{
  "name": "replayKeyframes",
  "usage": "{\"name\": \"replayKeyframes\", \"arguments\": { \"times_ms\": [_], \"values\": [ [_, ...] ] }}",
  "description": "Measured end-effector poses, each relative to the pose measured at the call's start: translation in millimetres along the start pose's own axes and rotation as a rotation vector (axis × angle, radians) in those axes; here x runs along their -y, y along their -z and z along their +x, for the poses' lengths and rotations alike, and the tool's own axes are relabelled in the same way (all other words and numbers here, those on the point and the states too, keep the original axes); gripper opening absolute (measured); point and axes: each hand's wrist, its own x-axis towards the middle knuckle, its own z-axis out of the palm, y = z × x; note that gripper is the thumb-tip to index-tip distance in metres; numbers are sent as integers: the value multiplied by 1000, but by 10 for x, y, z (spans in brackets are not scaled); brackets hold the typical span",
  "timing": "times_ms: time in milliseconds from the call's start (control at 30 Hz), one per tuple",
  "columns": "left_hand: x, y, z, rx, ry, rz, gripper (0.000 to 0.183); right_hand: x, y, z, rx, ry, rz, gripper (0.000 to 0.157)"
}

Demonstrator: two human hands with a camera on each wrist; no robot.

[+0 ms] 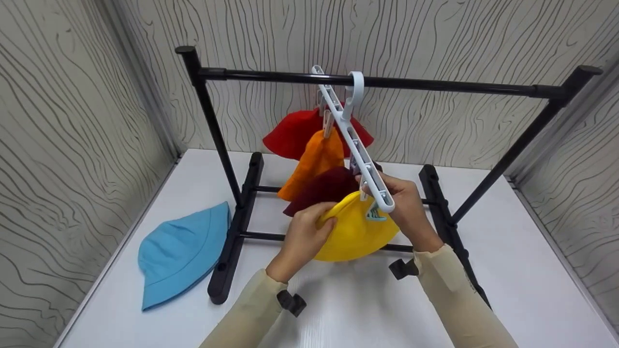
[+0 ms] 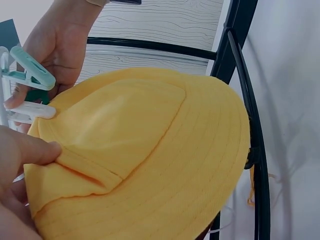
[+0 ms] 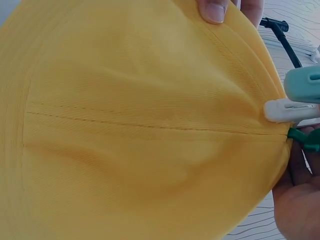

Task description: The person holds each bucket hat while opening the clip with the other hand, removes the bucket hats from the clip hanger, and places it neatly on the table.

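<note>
A yellow bucket hat hangs at the near end of a white clip hanger, its crown at a white clip. My left hand pinches the hat's fabric on the left, thumb in front. On the other side, my right hand has its thumb and fingers at the white clip, pinching it; the hanger and hat partly hide its fingertips. A teal clip sits just beside the white one. In the right wrist view a dark green clip is close to the right fingers.
Behind hang a maroon hat, an orange hat and a red hat. The hanger hooks over a black rack's bar. A blue bucket hat lies on the white table, left of the rack's foot.
</note>
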Motion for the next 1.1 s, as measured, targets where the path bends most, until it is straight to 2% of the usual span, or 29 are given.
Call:
{"name": "replayKeyframes", "arguments": {
  "times_ms": [633, 1100],
  "values": [
    [34, 10, -37, 5, 25, -5, 26, -18, -36, -1, -18, -35, 47, 32],
    [73, 2, -61, 1, -2, -38, 25, -25, -53, 6, -45, -52, 53, 32]
  ]
}}
